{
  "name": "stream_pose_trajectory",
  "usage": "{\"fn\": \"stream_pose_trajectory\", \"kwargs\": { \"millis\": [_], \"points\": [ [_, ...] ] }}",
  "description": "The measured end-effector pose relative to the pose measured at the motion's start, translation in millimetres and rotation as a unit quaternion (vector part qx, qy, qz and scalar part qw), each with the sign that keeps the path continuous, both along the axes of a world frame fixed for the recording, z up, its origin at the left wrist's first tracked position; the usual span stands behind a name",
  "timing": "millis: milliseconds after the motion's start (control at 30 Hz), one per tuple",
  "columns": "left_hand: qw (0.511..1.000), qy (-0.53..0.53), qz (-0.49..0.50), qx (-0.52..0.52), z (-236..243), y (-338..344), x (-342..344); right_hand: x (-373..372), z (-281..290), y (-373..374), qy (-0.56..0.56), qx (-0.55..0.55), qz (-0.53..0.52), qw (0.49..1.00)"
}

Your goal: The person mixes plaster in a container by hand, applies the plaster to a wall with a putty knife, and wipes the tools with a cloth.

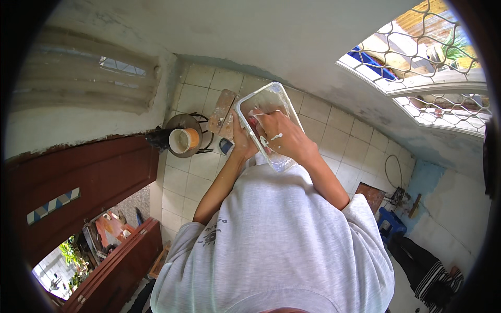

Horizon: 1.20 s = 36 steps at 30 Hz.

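Observation:
A clear, rectangular plastic tub [272, 97], smeared with white paste, is held tilted in front of my chest. My left hand [242, 138] grips its left side, fingers wrapped around the wall. Inside the tub reaches my right hand [282, 133], its fingers curled and white paste splattered over its back. Something reddish [254, 121] shows by the right fingertips, but the fingers and the paste hide most of it and its kind is unclear.
A white and orange bucket [185, 140] sits on a round dark stool [180, 123] at left. Beside it lie reddish boards [221, 106] and a dark slipper [225, 146] on the tiled floor. A grilled window [417, 47] is at upper right, a blue plastic stool [391, 224] at lower right.

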<state>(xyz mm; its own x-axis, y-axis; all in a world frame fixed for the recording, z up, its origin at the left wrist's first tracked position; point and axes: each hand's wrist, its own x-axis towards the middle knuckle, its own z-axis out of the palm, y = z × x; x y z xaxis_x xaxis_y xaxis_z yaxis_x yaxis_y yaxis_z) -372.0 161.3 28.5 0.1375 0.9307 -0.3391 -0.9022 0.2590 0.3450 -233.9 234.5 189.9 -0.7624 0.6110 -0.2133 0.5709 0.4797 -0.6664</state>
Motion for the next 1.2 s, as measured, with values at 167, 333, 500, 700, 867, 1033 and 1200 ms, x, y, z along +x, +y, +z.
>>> {"fn": "stream_pose_trajectory", "kwargs": {
  "millis": [167,333,500,700,867,1033,1200],
  "points": [
    [0.997,0.037,0.064,-0.013,-17,-6,21,23,7,-4,-0.006,0.054,-0.063,0.997],
    [0.996,0.004,0.093,-0.015,8,11,27,35,2,-5,-0.039,0.109,-0.029,0.993],
    [0.995,0.002,0.103,-0.016,15,10,20,18,-15,-1,-0.059,0.178,-0.008,0.982],
    [0.99,0.035,0.127,-0.054,20,6,-6,-13,-9,-4,-0.042,0.125,-0.019,0.991],
    [0.983,0.08,0.147,-0.07,20,4,-49,-61,-13,-22,-0.041,0.121,0.001,0.992],
    [0.993,-0.002,0.112,-0.023,-2,-12,-113,-106,4,-36,-0.023,0.084,0.037,0.995],
    [0.99,0.078,0.107,0.041,-28,-23,-159,-168,0,-54,-0.035,0.109,0.014,0.993]
  ]
}}
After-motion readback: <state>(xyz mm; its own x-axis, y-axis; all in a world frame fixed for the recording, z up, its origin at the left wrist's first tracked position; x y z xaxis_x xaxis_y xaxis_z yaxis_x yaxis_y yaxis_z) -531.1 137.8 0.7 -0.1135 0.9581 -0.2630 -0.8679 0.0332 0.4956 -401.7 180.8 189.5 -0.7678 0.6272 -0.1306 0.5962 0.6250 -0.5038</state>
